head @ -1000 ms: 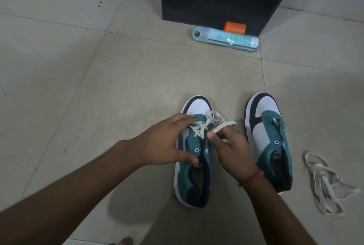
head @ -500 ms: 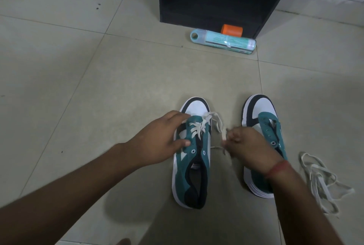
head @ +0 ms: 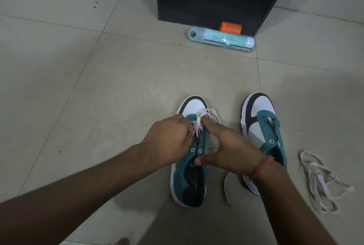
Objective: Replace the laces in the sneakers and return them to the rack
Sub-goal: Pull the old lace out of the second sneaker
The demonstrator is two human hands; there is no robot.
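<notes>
Sneaker (head: 189, 166) under both my hands is half laced: my left hand (head: 169, 138) pinches the lace (head: 199, 122) at the upper eyelets, my right hand (head: 228, 152) rests spread across the tongue, and next I judge the free end beside my right wrist needs threading.

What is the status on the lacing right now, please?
Left hand pinches the lace at the left sneaker; right hand rests open on it. Right sneaker unlaced. Loose lace lies right, clear of work.
</notes>
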